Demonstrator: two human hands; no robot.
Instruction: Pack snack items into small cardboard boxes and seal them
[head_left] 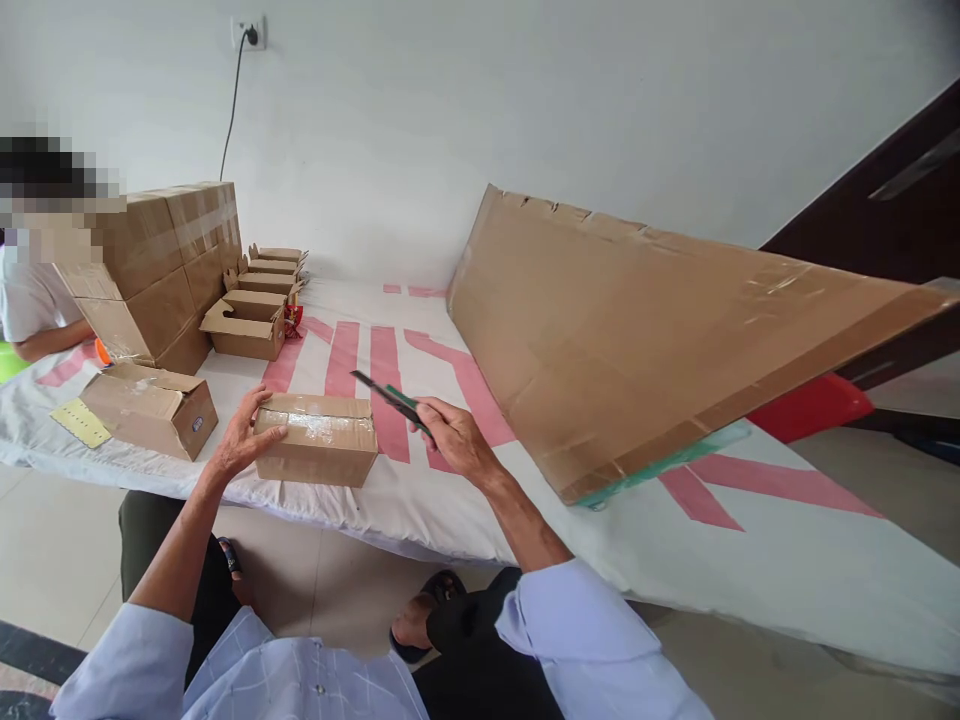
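Note:
A small cardboard box (319,460) lies on the cloth-covered table before me, clear tape along its top seam. Its left end is gripped by my left hand (241,437), thumb on top near the front edge. In my right hand (459,438) is a green and black utility knife (401,402), its blade out and pointing left, above the table and just past the box's right end. Blade and box look apart. Another cardboard box (146,408) with lifted top flaps sits to the left of my left hand, beside a yellow card (81,423).
Several large taped cartons (161,270) are stacked at the back left, beside a row of open small boxes (251,325). A large cardboard panel or carton (615,330) leans over the table's right. A red object (814,405) shows behind it. At far left sits another person (34,295).

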